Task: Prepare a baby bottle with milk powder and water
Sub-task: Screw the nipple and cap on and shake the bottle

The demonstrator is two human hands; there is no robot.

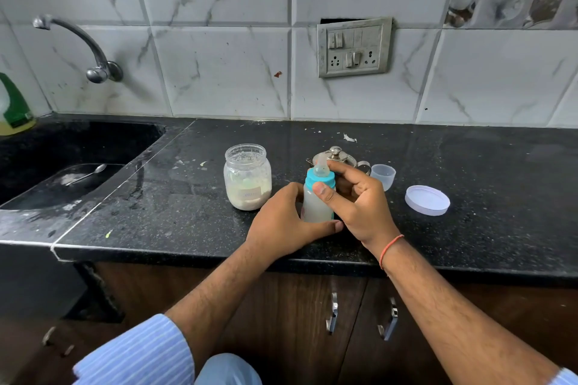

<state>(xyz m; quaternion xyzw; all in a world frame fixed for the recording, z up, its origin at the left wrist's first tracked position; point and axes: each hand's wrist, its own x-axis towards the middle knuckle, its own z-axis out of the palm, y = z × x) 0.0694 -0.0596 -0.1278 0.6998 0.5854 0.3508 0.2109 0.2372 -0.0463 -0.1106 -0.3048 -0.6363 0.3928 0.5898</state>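
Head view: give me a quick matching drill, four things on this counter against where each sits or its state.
Things:
1. baby bottle
2. powder jar
3. white lid
4. spoon

Places or states:
A. lying in the sink
B. held by both hands, teal collar on
C. open, partly filled
D. alone on the counter, far right

Pairs: 1-B, 2-C, 3-D, 4-A

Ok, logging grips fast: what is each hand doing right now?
Left hand: grips the lower body of the baby bottle, which stands on the counter.
Right hand: holds the same bottle at its teal collar, thumb on the front.
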